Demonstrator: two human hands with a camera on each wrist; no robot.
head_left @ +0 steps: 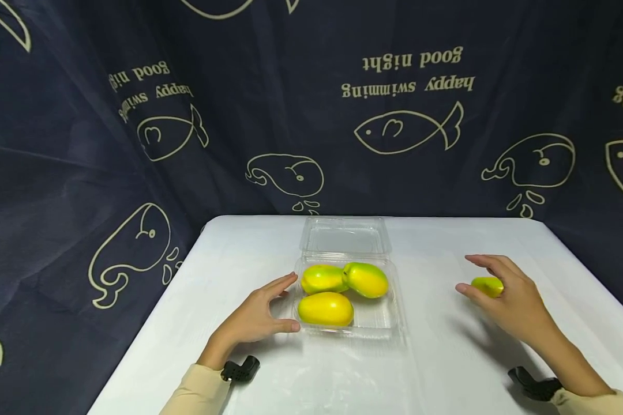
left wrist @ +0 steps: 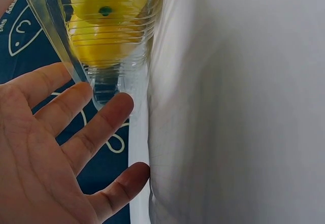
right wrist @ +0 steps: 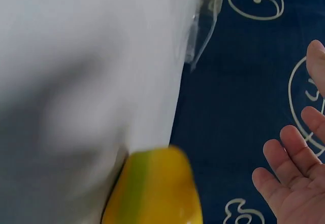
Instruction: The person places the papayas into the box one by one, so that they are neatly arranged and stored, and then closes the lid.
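Observation:
A clear plastic clamshell box [head_left: 374, 314] lies with its lid [head_left: 348, 236] folded back, and three yellow-green papayas [head_left: 326, 309] sit in its base. My left hand [head_left: 256, 317] is at the box's left side, fingers spread and thumb apart, fingertips right at the rim. In the left wrist view, those fingers overlap the box's corner [left wrist: 106, 89]. Off to the right, another papaya [head_left: 488, 286] lies on the table, partly hidden behind my right hand [head_left: 514, 300]. That hand's fingers and thumb are spread in a loose arch, apart from the papaya [right wrist: 155, 188] in the right wrist view.
A white cloth covers the table [head_left: 228, 248]. Behind and to the left hangs a dark blue curtain [head_left: 291, 86] with fish drawings and lettering. Each wrist bears a black strap-on device [head_left: 241, 369].

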